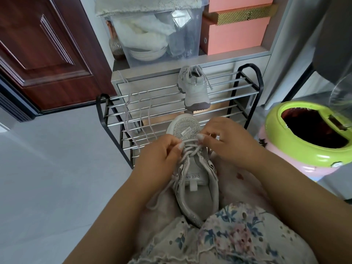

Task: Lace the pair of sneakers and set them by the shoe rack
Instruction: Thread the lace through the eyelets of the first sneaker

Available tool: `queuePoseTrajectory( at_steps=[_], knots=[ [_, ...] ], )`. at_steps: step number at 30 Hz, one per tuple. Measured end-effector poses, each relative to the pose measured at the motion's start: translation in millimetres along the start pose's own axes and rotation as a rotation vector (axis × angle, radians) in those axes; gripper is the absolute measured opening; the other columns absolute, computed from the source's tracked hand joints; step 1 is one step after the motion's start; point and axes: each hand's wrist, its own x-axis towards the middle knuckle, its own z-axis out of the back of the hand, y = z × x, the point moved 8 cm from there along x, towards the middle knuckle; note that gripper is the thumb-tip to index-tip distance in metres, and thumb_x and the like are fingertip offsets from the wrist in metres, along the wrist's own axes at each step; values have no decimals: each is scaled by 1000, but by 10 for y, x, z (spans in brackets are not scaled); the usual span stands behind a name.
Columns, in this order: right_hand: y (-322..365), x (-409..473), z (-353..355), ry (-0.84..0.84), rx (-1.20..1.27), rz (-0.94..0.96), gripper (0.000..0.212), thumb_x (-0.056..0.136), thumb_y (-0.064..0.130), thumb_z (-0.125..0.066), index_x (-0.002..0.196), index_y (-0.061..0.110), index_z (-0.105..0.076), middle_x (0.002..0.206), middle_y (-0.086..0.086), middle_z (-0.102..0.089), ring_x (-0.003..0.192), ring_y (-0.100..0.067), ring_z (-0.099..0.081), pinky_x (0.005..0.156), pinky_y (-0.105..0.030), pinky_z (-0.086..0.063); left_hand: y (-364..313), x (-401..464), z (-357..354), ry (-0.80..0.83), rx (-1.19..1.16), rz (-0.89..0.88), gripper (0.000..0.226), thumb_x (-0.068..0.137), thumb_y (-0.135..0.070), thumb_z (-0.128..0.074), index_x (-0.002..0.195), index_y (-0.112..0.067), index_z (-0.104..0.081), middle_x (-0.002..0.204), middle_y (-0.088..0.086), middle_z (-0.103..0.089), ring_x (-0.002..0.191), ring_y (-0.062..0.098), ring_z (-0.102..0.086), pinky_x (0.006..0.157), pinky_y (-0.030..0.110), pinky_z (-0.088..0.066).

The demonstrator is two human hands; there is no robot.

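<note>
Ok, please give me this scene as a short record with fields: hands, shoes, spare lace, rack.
left hand: pinches the lace of the near shoe
right hand: pinches the same lace from the other side
near shoe: on the lap, partly laced, toe toward the rack
far shoe: on the rack's top bars
loose lace: draped over the rack
rack: metal, black ends

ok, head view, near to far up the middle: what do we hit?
Floral dress → sneaker on the lap → both hands at its laces, left, right → shoe rack → second sneaker → clear storage bin.
</note>
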Motion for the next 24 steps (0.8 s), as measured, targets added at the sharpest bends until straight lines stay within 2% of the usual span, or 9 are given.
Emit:
queuePoseTrajectory(
  at_steps=[3, 5, 8, 10, 13, 16, 18, 21, 24],
  knots=[
    [-12, -6, -27, 32, -6, -92, 23, 89, 32, -61, 78, 12, -67, 79, 1, -52, 79, -13, -51, 71, -29, -38, 31, 37, -19, 11, -27, 69, 11, 94, -27, -55, 86, -24, -62, 61, -5, -66, 45, -1, -54, 43, 13, -37],
    [-51, -32, -63, 52, -8, -190, 22, 83, 37, -67, 76, 17, -66, 76, 6, -53, 73, -10, -51, 68, -27, -39, 37, 58, -19, 19, -29, 93, 10, 90, -30, -62, 83, -24, -63, 53, -3, -64, 37, -1, -51, 42, 15, -38],
    [-111, -57, -133, 155, 2, -306, 25, 76, 43, -73, 69, 21, -64, 63, 8, -59, 57, -4, -50, 57, -26, -39, 52, 67, -29, 0, 3, 111, 13, 83, -35, -70, 77, -26, -64, 48, -3, -63, 41, 2, -55, 53, 25, -46],
    [-125, -68, -207, 223, 95, -359, 26, 74, 41, -75, 67, 18, -65, 62, 6, -62, 56, -6, -51, 58, -26, -40, 42, 83, -37, 4, 36, 116, 15, 82, -37, -71, 72, -30, -62, 48, -5, -63, 45, 5, -58, 57, 27, -49],
    [-140, -50, -184, 148, 183, -404, 17, 78, 33, -74, 68, 22, -64, 67, 5, -65, 63, -9, -58, 67, -29, -48, 35, 109, -46, 20, 106, 106, 17, 82, -37, -70, 69, -32, -61, 54, -8, -63, 54, 11, -62, 62, 31, -53],
    [-107, -17, -104, 124, 34, -374, 8, 78, 29, -73, 76, 25, -66, 68, 7, -64, 68, -12, -61, 67, -28, -48, 45, 111, -87, 55, 125, 93, 16, 84, -32, -69, 70, -29, -61, 55, -9, -61, 53, 9, -58, 61, 29, -50],
    [-5, 8, -148, 198, -69, -314, 7, 77, 28, -72, 79, 26, -67, 69, 10, -58, 70, -8, -55, 62, -23, -42, 30, 121, -120, 98, 145, 76, 13, 83, -28, -68, 73, -23, -63, 51, -7, -58, 49, 7, -52, 58, 27, -46],
    [149, 43, -259, 288, -252, -228, 10, 78, 32, -66, 74, 28, -57, 75, 9, -55, 75, -11, -52, 58, -26, -35, 0, 135, -131, 167, 142, 82, 7, 79, -22, -66, 73, -20, -63, 47, -9, -50, 47, 7, -46, 56, 27, -42],
    [158, 58, -253, 349, -213, -248, 13, 75, 30, -64, 69, 23, -54, 71, 5, -56, 68, -13, -51, 55, -27, -35, -71, 146, -113, 240, 148, 82, 7, 75, -24, -64, 72, -18, -61, 58, -7, -56, 55, 12, -50, 58, 31, -46]
  ],
)
